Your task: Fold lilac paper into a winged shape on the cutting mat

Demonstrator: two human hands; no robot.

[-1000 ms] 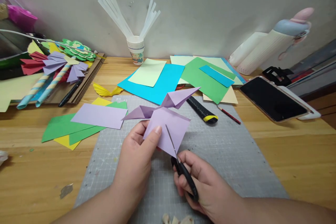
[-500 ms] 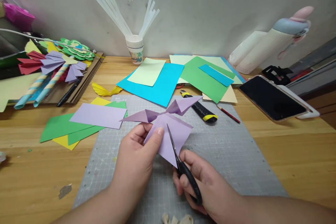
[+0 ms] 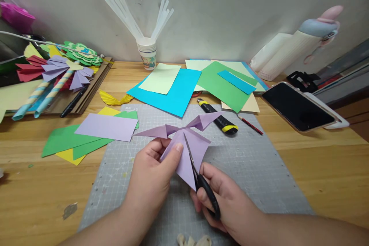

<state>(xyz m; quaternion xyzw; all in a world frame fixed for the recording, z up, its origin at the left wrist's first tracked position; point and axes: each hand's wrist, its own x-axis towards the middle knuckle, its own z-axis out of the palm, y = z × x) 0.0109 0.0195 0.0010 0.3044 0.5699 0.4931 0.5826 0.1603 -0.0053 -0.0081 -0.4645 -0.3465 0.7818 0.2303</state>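
Observation:
Above the grey cutting mat [image 3: 245,177], my left hand [image 3: 157,169] pinches a piece of folded purple paper [image 3: 184,171], its thumb lying on top. Two pointed flaps of this paper spread out to the left and right at its far end. My right hand [image 3: 220,192] grips black-handled scissors [image 3: 211,196], fingers wrapped round the handles. Their blades lie over the purple paper and point away from me, close to my left thumb. The blades look nearly closed along the paper; a slit beneath them is hard to make out.
Left of the mat lie purple, green and yellow paper strips [image 3: 106,127]. Behind it are a blue sheet [image 3: 173,96], a green sheet [image 3: 221,84], a utility knife [image 3: 219,117] and a pencil [image 3: 250,125]. A phone [image 3: 298,105] rests at right; paper cups [image 3: 149,54] hold white sticks.
The purple paper has tilted a little and its near tip sits lower. Both hands keep their grip, and the scissors remain over the paper. The whole view has shifted slightly.

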